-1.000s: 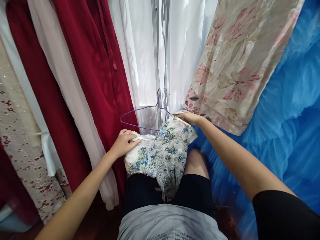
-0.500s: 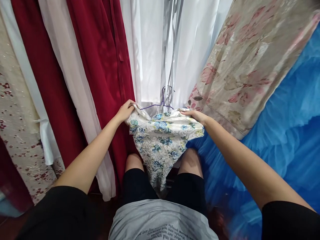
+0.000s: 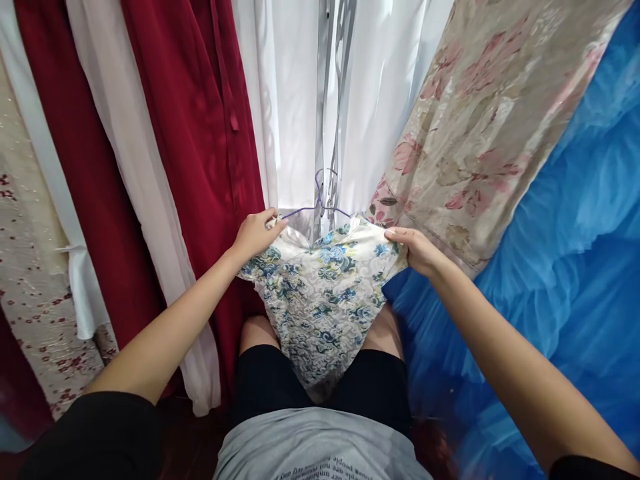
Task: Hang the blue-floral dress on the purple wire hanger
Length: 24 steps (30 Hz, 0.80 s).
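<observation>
Between my arms a white blouse [image 3: 320, 293] with blue and green flowers hangs on a thin purple hanger [image 3: 300, 212], its lower end down between my thighs. My left hand [image 3: 257, 233] is closed on the blouse's left shoulder, close to one end of the hanger. On the other side my right hand [image 3: 413, 248] pinches the right shoulder, thumb and fingers pressed together on the cloth. The hanger's hook stands up free in front of the white cloth. Inside the blouse, the hanger's ends are hidden.
Long garments hang all round: a dark red one [image 3: 200, 133] and a pale pink one [image 3: 125, 147] to the left, white cloth [image 3: 290, 100] ahead, a beige floral one [image 3: 480, 120] and blue tulle [image 3: 560, 253] to the right.
The blouse's front is spread flatter and shows more of its pattern. My right hand has moved slightly outward and down along the shoulder; my left hand has shifted its hold a little.
</observation>
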### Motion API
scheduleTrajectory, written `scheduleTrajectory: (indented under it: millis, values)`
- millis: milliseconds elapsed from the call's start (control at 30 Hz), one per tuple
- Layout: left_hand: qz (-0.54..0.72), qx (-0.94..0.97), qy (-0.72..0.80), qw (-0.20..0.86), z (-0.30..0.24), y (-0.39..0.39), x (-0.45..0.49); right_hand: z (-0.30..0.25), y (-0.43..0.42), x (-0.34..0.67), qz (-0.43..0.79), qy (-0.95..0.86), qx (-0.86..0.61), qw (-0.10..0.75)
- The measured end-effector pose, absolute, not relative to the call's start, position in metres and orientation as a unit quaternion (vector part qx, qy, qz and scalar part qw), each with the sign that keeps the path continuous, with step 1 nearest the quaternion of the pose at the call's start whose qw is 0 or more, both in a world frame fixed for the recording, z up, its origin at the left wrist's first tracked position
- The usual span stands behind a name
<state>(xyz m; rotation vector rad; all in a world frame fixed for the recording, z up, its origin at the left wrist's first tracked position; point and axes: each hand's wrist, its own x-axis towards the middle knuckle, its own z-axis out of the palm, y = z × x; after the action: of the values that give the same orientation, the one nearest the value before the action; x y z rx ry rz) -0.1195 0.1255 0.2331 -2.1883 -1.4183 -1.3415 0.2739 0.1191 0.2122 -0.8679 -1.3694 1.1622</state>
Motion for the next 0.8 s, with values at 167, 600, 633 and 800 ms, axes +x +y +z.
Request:
scheduleTrajectory:
  millis: [167,600,633,800]
  values:
    - [-0.512,-0.692,-0.501,0.087,0.243,0.149,-0.118,0.252,0.098,0.222,0.418,-0.569,-0.353,0.613]
    - [-0.645,-0.567,-0.163,-0.486,0.222,0.097,-0.040,0.179,0.050,0.161,-0.037,-0.890,-0.285,0.354]
    - [-0.617,-0.567,-0.142,-0.527,0.224,0.088,-0.027,0.172,0.056,0.159,-0.080,-0.880,-0.301,0.359]
    - [-0.548,-0.579,-0.123,-0.590,0.218,0.067,0.008,0.149,0.070,0.173,-0.172,-0.839,-0.348,0.382]
